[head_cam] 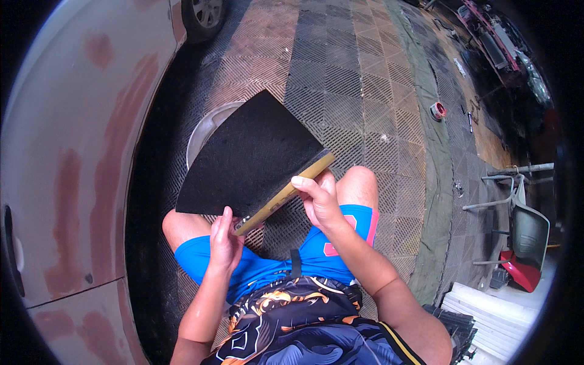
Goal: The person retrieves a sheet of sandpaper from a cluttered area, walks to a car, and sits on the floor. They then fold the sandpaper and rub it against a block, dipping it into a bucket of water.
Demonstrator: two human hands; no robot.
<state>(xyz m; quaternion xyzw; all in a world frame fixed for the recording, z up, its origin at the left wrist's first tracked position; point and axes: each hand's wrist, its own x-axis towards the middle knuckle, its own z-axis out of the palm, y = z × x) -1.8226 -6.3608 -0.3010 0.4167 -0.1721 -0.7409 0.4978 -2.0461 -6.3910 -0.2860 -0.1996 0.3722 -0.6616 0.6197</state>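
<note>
A black sheet, apparently sandpaper [253,157], spans the space above my knees. Along its near side runs a narrow yellow-brown strip [287,196] bearing print, perhaps the sheet's folded back. My right hand [321,200] pinches this strip near its right end, thumb on top. At the strip's lower left end my left hand [224,242] holds the sheet's corner, its fingers partly hidden beneath. Behind the sheet shows the rim of a metal basin [205,130], mostly covered.
Close on the left stands a car's body panel [82,137] with reddish-brown patches. Grid floor tiles [337,105] spread ahead. A green cloth strip [431,191], a red-rimmed roll or can [438,111], an overturned chair [527,228] and white panels [488,315] lie to the right.
</note>
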